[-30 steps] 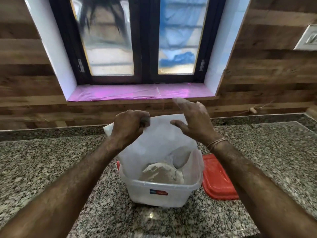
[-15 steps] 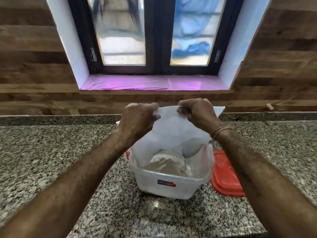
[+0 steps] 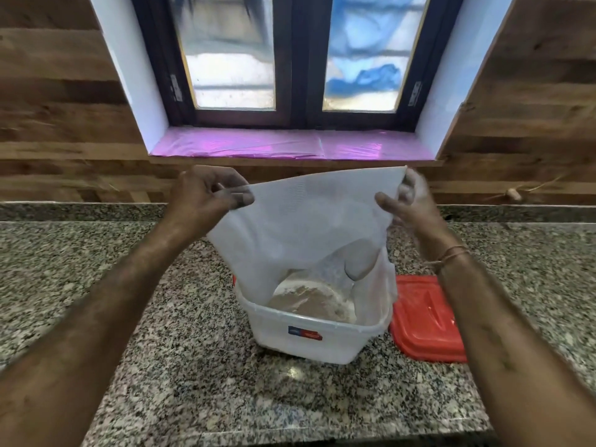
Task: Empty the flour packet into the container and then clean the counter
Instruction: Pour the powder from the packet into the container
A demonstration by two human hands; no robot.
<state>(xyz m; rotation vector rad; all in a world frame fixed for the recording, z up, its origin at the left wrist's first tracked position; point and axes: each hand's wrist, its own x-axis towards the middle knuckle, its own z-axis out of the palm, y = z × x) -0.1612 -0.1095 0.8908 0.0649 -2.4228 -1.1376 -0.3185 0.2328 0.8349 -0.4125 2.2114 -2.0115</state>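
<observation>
Two hands hold the flour packet (image 3: 309, 227) upside down, its mouth inside the container (image 3: 309, 340) on the tabletop (image 3: 193, 366), flour (image 3: 306, 301) heaped below. The grip of the left hand (image 3: 206, 196) pinches one upper corner, that of the right hand (image 3: 411, 201) the other. A red lid (image 3: 425, 321) lies just beside the container.

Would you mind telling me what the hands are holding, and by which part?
The flour packet, by its raised upper edge: the left hand pinches the left corner, the right hand the right corner.

Left hand (image 3: 206, 195) and right hand (image 3: 411, 201) now wider apart, flour packet (image 3: 309, 227) pulled out flat between them.
</observation>
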